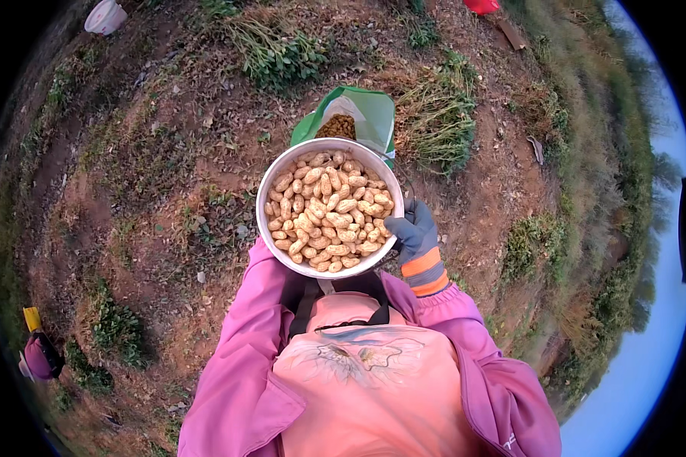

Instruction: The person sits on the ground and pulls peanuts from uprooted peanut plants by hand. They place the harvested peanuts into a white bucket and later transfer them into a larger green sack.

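A white bucket [331, 275], filled close to its rim with unshelled peanuts [328, 211], is held up in front of my chest. My right hand [417, 231], in a grey work glove with an orange-striped cuff, grips the bucket's right side, its thumb over the rim. The left sleeve runs up to the bucket's lower left, but my left hand is hidden behind the bucket. Just beyond the rim stands a green woven sack [375, 108] with its mouth open. More peanuts [338, 125] show inside it, and the bucket hides its near part.
Pulled peanut plants lie in heaps, one beyond the sack [283, 60] and one to its right [443, 123]. A white bucket [106, 17] stands far left and a red object [481, 5] far right. Another person [41, 357] is at the left edge, near something yellow [32, 319].
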The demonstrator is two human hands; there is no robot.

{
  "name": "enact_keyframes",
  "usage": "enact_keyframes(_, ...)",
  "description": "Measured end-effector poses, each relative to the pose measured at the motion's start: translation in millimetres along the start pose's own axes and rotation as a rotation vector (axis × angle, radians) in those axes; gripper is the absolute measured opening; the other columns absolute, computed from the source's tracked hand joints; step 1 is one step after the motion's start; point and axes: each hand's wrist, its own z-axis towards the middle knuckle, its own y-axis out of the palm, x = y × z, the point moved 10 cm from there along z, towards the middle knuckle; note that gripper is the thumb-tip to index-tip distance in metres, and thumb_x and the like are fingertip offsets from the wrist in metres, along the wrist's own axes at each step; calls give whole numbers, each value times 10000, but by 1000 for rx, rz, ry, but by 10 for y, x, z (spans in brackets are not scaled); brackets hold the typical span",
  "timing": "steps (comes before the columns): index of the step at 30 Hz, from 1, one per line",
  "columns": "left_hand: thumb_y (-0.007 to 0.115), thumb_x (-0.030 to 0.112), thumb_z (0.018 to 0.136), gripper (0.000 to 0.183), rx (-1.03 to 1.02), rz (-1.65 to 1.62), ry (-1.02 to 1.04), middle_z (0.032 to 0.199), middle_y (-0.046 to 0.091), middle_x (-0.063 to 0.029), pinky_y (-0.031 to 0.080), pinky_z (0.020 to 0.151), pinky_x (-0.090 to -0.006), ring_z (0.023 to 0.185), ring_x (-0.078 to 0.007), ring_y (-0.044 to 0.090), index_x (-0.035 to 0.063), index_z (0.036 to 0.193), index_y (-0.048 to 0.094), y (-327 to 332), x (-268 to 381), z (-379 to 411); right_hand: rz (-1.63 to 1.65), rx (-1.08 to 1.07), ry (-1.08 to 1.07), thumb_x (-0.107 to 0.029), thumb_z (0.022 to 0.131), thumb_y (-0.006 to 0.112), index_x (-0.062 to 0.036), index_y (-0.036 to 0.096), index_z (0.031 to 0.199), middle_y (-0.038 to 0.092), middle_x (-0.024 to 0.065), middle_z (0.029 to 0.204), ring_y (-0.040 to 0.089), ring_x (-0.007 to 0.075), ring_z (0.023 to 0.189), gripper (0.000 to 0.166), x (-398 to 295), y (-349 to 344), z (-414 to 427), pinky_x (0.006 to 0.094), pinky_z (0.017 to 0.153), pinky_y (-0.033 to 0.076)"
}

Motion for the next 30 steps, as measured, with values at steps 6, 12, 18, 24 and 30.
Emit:
enact_keyframes(6, 534, 137, 789, 386, 43, 163, 62, 995, 564, -66, 458, 759, -310, 811, -187, 567, 6, 1140, 444, -798, 39, 370, 66, 41, -93, 9, 611, 655, 16, 422, 926, 561, 102, 791, 567, 166, 646, 393, 38, 11, 489, 269, 577, 490)
enact_keyframes(12, 538, 198, 799, 286, 209, 593, 308, 867, 581, -51, 446, 628, -245, 699, -130, 540, 8, 1013, 532, -595, 315, 376, -182, 178, -199, -5, 593, 681, 29, 405, 959, 544, 126, 827, 555, 189, 664, 460, -44, -340, 921, 286, 559, 494)
enact_keyframes(18, 541, 246, 792, 316, 279, 747, 205, 792, 567, -28, 421, 515, -251, 613, -109, 501, 4, 996, 539, -239, 11, 314, -303, 286, -68, -64, 556, 759, -15, 332, 1004, 481, 123, 840, 550, 243, 654, 621, -79, -635, 1360, 333, 443, 503)
enact_keyframes(24, 491, 272, 812, 280, 266, 796, 171, 723, 551, -34, 417, 446, -254, 574, -110, 498, 13, 912, 529, 209, -120, 215, -322, 232, 12, -194, 538, 797, -17, 402, 910, 523, 108, 719, 537, 200, 524, 570, -106, -758, 1799, 336, 395, 463)
enact_keyframes(30, 507, 238, 809, 278, 245, 749, 121, 722, 538, 1, 390, 508, -228, 579, -82, 474, 7, 958, 545, 419, -283, 275, -618, 277, -172, -206, 539, 800, -26, 459, 829, 539, 81, 727, 520, 185, 564, 483, -418, -585, 2178, 307, 486, 454)
